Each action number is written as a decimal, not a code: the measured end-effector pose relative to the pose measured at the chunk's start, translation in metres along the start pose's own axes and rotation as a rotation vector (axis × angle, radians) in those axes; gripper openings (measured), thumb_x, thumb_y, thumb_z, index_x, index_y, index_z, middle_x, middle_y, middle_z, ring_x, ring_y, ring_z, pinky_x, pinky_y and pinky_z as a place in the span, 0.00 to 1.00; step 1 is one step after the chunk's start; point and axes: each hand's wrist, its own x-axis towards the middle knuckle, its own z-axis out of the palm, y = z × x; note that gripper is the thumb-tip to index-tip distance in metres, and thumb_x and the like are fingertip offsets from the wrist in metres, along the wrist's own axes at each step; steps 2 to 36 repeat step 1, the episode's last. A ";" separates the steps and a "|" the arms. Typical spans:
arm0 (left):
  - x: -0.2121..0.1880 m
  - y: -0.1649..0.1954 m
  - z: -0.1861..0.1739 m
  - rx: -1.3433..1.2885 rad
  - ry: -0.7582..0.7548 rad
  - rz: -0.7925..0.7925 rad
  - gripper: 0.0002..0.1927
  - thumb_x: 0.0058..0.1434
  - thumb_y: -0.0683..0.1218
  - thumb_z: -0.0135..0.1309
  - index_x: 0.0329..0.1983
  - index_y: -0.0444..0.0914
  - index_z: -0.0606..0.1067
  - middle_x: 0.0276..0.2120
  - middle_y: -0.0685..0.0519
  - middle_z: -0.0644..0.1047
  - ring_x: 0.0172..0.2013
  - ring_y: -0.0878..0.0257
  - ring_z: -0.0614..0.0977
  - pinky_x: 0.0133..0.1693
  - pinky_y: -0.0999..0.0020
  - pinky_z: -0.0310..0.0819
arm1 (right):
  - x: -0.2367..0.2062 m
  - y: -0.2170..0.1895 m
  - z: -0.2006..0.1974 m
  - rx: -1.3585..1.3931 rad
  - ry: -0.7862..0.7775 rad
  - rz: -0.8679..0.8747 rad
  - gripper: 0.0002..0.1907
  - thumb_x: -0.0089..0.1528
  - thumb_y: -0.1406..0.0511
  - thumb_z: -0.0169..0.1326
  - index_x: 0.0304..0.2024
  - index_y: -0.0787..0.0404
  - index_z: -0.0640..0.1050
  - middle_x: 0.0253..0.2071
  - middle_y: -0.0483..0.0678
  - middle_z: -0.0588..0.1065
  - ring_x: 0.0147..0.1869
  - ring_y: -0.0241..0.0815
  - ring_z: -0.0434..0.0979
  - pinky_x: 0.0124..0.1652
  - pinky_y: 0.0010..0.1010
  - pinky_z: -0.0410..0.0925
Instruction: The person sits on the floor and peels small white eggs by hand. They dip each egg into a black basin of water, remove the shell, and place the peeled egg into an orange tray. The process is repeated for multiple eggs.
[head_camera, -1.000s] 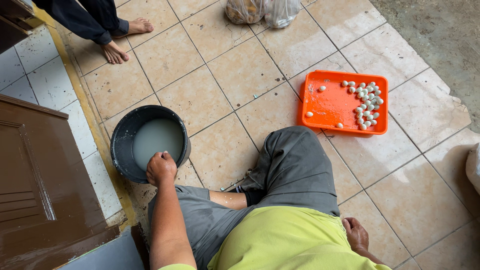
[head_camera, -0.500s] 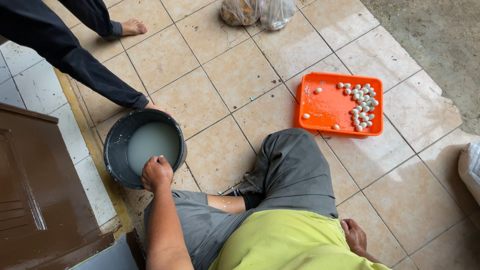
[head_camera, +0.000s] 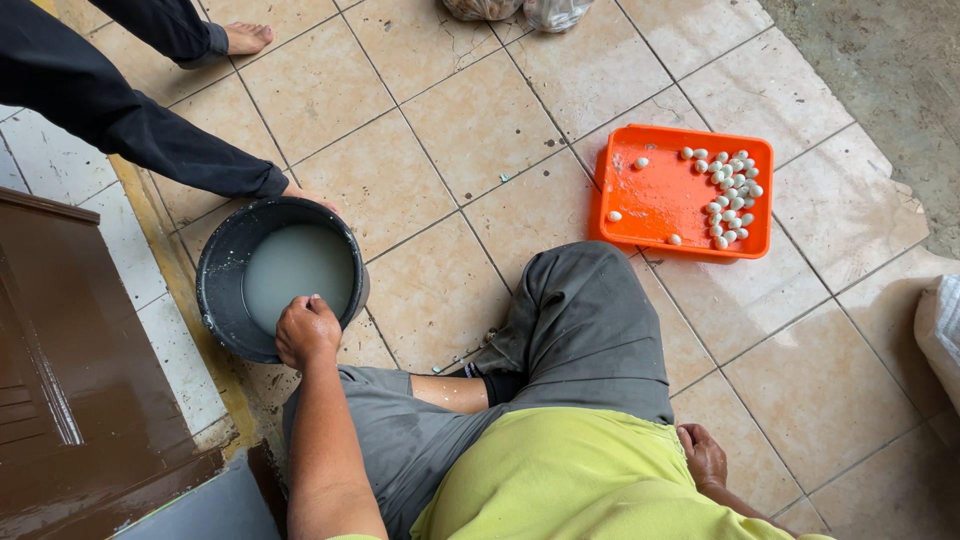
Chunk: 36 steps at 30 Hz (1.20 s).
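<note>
Doorwood (head_camera: 60, 350) is crowding the near left edge, so the bucket (head_camera: 280, 275) beside it is getting little room on that side. Another person's sleeve (head_camera: 150, 140) is reaching in from the far left, that hand (head_camera: 305, 195) touching the bucket's far rim. Left hand (head_camera: 307, 330) is curling at the near rim, pinching something small and pale over the cloudy water. Bare tiles (head_camera: 480, 130) are lying between bucket and tray (head_camera: 660, 200). Eggs (head_camera: 725, 195), small and white, are sitting heaped in the tray's right side, so much of the work is looking done. Right hand (head_camera: 705, 455) is resting on the floor, near right, fingers loosely bent and holding nothing.
</note>
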 end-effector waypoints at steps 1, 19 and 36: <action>0.000 0.000 0.000 -0.003 -0.004 -0.005 0.16 0.68 0.55 0.50 0.48 0.44 0.82 0.47 0.47 0.81 0.49 0.46 0.81 0.48 0.53 0.76 | 0.000 0.000 -0.001 0.007 0.009 -0.005 0.22 0.67 0.44 0.45 0.47 0.46 0.82 0.39 0.45 0.84 0.45 0.47 0.82 0.46 0.39 0.72; 0.000 0.000 0.000 -0.003 -0.004 -0.005 0.16 0.68 0.55 0.50 0.48 0.44 0.82 0.47 0.47 0.81 0.49 0.46 0.81 0.48 0.53 0.76 | 0.000 0.000 -0.001 0.007 0.009 -0.005 0.22 0.67 0.44 0.45 0.47 0.46 0.82 0.39 0.45 0.84 0.45 0.47 0.82 0.46 0.39 0.72; 0.000 0.000 0.000 -0.003 -0.004 -0.005 0.16 0.68 0.55 0.50 0.48 0.44 0.82 0.47 0.47 0.81 0.49 0.46 0.81 0.48 0.53 0.76 | 0.000 0.000 -0.001 0.007 0.009 -0.005 0.22 0.67 0.44 0.45 0.47 0.46 0.82 0.39 0.45 0.84 0.45 0.47 0.82 0.46 0.39 0.72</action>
